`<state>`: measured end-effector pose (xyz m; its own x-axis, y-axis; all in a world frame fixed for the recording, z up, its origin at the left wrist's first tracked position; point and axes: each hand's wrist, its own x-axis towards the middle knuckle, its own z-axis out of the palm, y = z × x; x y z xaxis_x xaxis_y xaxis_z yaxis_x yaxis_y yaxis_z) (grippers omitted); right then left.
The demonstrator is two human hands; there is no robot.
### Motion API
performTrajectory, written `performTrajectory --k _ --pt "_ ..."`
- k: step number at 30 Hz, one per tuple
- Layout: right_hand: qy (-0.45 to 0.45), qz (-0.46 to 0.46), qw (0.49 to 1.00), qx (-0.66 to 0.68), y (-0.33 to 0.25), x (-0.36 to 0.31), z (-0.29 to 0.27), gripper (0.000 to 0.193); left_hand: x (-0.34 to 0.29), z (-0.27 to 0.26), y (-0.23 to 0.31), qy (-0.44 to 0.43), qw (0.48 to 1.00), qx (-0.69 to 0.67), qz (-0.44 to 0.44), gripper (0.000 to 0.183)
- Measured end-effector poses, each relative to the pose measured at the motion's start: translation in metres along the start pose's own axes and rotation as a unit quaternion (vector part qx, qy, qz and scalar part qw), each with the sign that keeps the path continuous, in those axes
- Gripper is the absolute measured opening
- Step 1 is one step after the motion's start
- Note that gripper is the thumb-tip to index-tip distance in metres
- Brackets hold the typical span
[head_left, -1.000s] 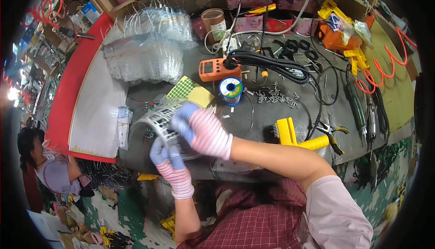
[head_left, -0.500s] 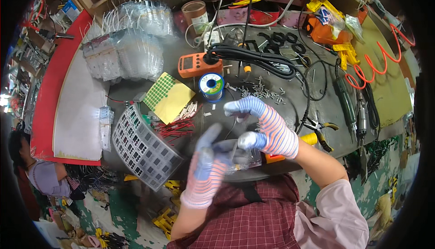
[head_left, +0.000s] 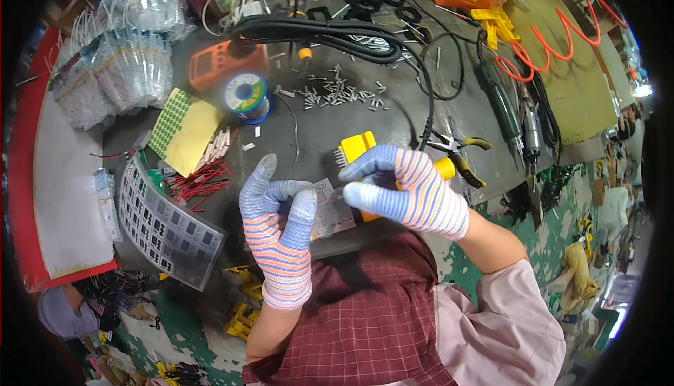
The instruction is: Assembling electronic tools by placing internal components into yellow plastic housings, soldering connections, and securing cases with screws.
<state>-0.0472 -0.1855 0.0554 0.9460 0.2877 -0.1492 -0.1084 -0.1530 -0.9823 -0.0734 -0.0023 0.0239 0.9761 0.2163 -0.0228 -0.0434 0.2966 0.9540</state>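
My left hand [head_left: 281, 228], in a striped knit glove, is raised over the bench's near edge. Its index finger points up while the thumb meets another bent finger; anything pinched there is hidden. Facing it, my right hand [head_left: 407, 193], gloved alike, has thumb and index finger drawn together at a small, clear-looking bit too faint to name. Below and between the hands lies a clear flat plastic piece or bag [head_left: 333, 214]. Just beyond the right fingertips sits a yellow block [head_left: 358, 145] with a row of metal pins.
A sticker sheet [head_left: 165, 221], red wires [head_left: 200, 184], a yellow label sheet [head_left: 186, 129] and a solder spool [head_left: 247, 96] lie leftward. Loose screws [head_left: 340, 91] and a black cable coil [head_left: 330, 35] are farther back. Pliers [head_left: 460, 151] and an electric screwdriver [head_left: 500, 105] lie right.
The view has shifted, so bench items appear farther left and higher. My left hand has lifted its index finger and drawn apart from the right. The yellow block now shows beyond my right hand.
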Motion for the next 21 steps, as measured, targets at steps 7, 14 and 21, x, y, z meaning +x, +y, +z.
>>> performTrajectory --k 7,14,21 --pt "0.036 0.011 0.998 -0.053 0.000 -0.015 -0.008 0.022 -0.008 0.006 -0.017 -0.051 0.985 0.127 0.107 0.058" --pt "0.103 0.199 0.974 -0.019 0.000 -0.047 -0.043 0.021 -0.009 -0.027 -0.050 -0.139 0.867 0.397 0.269 0.048" --pt "0.051 0.249 0.967 -0.020 0.015 -0.035 -0.033 0.022 -0.010 -0.022 -0.061 -0.171 0.789 0.493 0.324 0.052"
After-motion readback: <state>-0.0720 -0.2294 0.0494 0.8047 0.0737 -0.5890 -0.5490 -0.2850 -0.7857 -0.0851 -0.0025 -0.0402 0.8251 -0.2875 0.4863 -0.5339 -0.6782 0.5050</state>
